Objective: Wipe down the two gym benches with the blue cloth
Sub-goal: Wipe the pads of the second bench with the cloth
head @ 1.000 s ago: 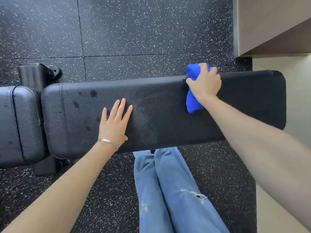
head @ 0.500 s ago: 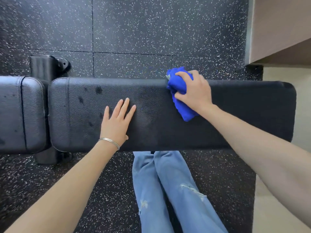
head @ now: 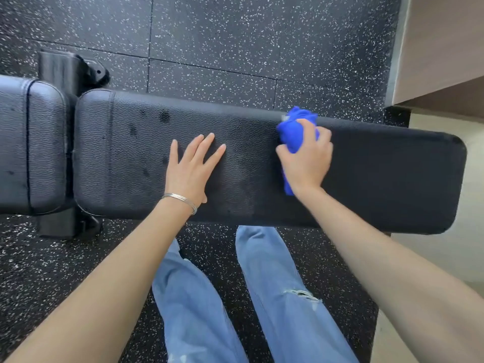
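A long black padded gym bench (head: 379, 174) runs across the view, with a shorter seat pad (head: 28, 145) at its left end. Dark damp spots mark the left part of the long pad. My right hand (head: 305, 161) presses a bunched blue cloth (head: 296, 127) onto the pad near its far edge, right of the middle. My left hand (head: 191, 169) lies flat on the pad with fingers spread, a thin bracelet on the wrist. Only this one bench is in view.
Black speckled rubber floor (head: 222, 35) surrounds the bench. The bench's black frame foot (head: 70, 69) sticks out behind at the left. A wooden cabinet or wall panel (head: 442, 43) stands at the upper right, with pale flooring below it. My legs in blue jeans (head: 282, 297) stand at the bench's near side.
My right hand swept the blue cloth leftward along the pad's far edge; it stays there now. My left hand stayed flat in place. The view shifted slightly.
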`<state>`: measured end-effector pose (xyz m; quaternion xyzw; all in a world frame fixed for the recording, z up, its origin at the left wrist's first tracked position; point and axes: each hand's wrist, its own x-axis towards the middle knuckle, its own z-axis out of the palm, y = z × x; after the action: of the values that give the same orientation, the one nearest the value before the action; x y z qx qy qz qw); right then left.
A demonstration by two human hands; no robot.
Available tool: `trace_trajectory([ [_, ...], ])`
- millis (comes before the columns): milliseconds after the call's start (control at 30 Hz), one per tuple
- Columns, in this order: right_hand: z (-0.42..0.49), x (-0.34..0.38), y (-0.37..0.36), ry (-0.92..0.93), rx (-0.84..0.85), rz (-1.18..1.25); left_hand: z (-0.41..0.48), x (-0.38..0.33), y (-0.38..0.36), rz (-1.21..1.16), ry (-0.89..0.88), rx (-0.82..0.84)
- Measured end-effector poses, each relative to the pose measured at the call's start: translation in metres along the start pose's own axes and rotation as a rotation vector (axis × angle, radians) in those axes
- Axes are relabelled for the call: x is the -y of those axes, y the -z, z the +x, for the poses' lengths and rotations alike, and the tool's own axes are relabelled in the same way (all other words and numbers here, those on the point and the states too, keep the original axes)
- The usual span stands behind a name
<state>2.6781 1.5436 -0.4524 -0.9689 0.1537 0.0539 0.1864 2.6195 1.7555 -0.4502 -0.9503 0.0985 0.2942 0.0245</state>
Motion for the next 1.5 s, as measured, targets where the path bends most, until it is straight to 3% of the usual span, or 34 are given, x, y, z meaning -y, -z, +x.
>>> trace_trajectory([
  [133, -0.052, 0.052, -0.026, 0.223, 0.21, 0.041, -0.017, 0.024, -0.01, -0.051, 0.008, -0.049],
  [233, -0.053, 0.04, -0.018, 0.554, 0.334, -0.107, -0.043, 0.06, -0.025, -0.034, 0.003, -0.092],
  [300, -0.043, 0.017, -0.007, 0.621, 0.329, -0.166, -0.06, 0.088, -0.033, 0.003, 0.006, -0.081],
  [367, -0.038, -0.011, 0.004, 0.47, 0.264, -0.176, -0.07, 0.112, -0.038, 0.045, -0.006, -0.062],
  [533, -0.055, -0.052, 0.015, -0.175, 0.029, -0.026, -0.083, 0.15, -0.04, 0.048, -0.024, -0.092],
  [667, -0.088, 0.002, -0.017, -0.445, -0.131, 0.06, -0.09, 0.181, -0.043, 0.059, 0.009, -0.091],
  [733, -0.113, 0.052, -0.04, -0.47, -0.167, 0.133, -0.093, 0.195, -0.045, 0.084, 0.008, -0.079],
  [833, -0.157, 0.138, -0.081, -0.253, -0.059, 0.194, -0.098, 0.212, -0.048, 0.088, 0.017, -0.089],
  [967, -0.203, 0.226, -0.124, 0.278, 0.19, 0.034, -0.103, 0.229, -0.052, 0.06, 0.032, -0.087],
  [1067, -0.189, 0.219, -0.12, 0.471, 0.273, -0.113, -0.104, 0.238, -0.054, 0.061, 0.03, -0.07],
  [1167, -0.167, 0.164, -0.09, 0.659, 0.308, -0.242, -0.104, 0.244, -0.059, 0.095, 0.027, -0.057],
  [1267, -0.138, 0.087, -0.052, 0.466, 0.206, -0.3, -0.105, 0.249, -0.063, 0.111, 0.027, -0.049],
  [1367, -0.121, 0.018, -0.02, -0.083, 0.078, -0.211, -0.105, 0.252, -0.066, 0.119, 0.019, -0.036],
  [1433, -0.12, 0.005, -0.015, -0.387, -0.002, -0.115, -0.106, 0.253, -0.068, 0.128, 0.017, -0.036],
  [1500, -0.124, 0.024, -0.028, -0.47, -0.06, -0.097, -0.107, 0.252, -0.07, 0.114, 0.024, -0.043],
])
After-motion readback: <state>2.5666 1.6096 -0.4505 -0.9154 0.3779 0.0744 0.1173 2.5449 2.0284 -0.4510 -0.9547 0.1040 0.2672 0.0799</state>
